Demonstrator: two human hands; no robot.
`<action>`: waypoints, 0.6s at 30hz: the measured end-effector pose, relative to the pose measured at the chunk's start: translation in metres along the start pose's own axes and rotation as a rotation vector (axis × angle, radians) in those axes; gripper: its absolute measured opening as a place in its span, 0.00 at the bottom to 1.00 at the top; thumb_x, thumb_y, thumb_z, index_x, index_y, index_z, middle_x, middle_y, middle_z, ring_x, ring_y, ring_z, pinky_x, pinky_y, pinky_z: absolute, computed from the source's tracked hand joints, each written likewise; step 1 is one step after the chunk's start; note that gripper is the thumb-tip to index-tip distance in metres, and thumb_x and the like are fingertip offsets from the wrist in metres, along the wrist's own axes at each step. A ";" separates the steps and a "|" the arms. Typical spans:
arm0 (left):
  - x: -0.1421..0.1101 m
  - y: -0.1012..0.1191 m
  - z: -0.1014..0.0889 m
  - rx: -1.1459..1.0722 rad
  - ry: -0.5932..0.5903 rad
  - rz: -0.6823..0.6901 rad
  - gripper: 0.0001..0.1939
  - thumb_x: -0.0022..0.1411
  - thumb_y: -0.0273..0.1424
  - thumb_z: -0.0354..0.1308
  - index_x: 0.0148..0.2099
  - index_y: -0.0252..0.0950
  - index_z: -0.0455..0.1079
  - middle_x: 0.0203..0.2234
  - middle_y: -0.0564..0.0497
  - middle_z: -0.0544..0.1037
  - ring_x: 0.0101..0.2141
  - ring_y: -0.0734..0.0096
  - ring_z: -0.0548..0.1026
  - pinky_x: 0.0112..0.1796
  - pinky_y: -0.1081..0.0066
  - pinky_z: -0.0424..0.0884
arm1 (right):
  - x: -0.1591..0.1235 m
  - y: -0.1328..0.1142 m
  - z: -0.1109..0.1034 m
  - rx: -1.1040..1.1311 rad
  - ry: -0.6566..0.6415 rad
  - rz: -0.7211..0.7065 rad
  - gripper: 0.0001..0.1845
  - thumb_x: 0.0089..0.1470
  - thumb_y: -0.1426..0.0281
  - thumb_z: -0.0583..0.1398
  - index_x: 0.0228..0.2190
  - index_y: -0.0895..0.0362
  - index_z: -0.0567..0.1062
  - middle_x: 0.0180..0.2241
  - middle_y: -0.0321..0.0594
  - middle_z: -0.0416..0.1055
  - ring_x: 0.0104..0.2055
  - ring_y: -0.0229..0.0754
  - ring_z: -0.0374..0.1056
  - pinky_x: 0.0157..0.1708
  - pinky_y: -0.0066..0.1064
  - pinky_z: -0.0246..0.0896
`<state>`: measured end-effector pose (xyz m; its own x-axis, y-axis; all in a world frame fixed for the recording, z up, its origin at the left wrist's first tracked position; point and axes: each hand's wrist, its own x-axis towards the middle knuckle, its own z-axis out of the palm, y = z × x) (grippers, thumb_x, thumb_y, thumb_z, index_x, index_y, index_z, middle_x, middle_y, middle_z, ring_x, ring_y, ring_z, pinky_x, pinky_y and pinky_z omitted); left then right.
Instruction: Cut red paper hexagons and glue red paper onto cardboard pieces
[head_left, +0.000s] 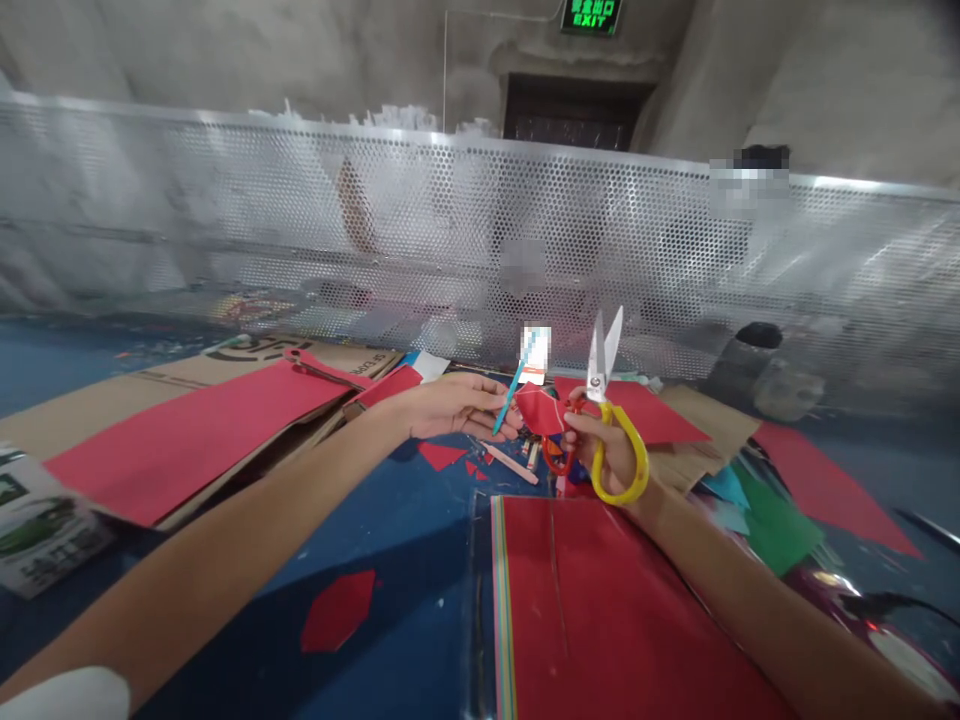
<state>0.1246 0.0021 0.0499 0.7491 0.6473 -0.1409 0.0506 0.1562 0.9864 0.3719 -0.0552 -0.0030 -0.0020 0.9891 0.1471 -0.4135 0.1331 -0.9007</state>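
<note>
My left hand [461, 403] reaches to the middle with a slim blue pen [513, 388] slanting up between its fingers. A small red paper piece [541, 408] with a pale outline lies between my two hands, close to the left fingertips and against the right thumb. My right hand [611, 450] is closed around scissors [596, 384] with a yellow handle loop, blades pointing up and spread apart. A red loop shows left of that hand; whether it belongs to the same scissors I cannot tell.
A red paper stack [630, 610] lies in front. Red sheets on cardboard [217, 425] lie left, a cut red scrap [339, 610] front left. Small scraps and a pink pen [512, 463] lie beyond my hands. Green paper [780, 520] is right. A perforated metal screen [420, 220] stands behind.
</note>
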 end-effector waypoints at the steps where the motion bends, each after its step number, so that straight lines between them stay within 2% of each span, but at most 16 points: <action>1: 0.001 0.000 0.000 0.001 0.000 -0.001 0.10 0.63 0.34 0.67 0.42 0.34 0.73 0.39 0.43 0.85 0.38 0.66 0.84 0.43 0.67 0.78 | 0.000 0.000 -0.001 0.005 0.007 0.003 0.27 0.38 0.68 0.75 0.39 0.51 0.71 0.24 0.26 0.68 0.21 0.32 0.63 0.21 0.24 0.62; 13: -0.002 -0.003 -0.004 0.059 0.056 -0.007 0.12 0.62 0.36 0.68 0.40 0.35 0.70 0.37 0.45 0.83 0.37 0.67 0.82 0.44 0.66 0.77 | -0.004 0.016 -0.006 -0.010 -0.008 0.058 0.26 0.37 0.65 0.76 0.36 0.52 0.70 0.24 0.27 0.66 0.21 0.31 0.63 0.21 0.23 0.61; 18: -0.006 0.001 -0.015 0.175 0.074 0.004 0.17 0.59 0.40 0.70 0.41 0.36 0.69 0.38 0.47 0.82 0.37 0.67 0.81 0.41 0.66 0.75 | -0.005 0.028 -0.013 -0.047 -0.067 0.048 0.23 0.42 0.65 0.75 0.37 0.53 0.72 0.27 0.28 0.68 0.22 0.31 0.65 0.21 0.23 0.60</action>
<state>0.1106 0.0098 0.0503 0.6994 0.7015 -0.1368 0.1671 0.0256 0.9856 0.3720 -0.0551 -0.0345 -0.0827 0.9882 0.1289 -0.3682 0.0900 -0.9254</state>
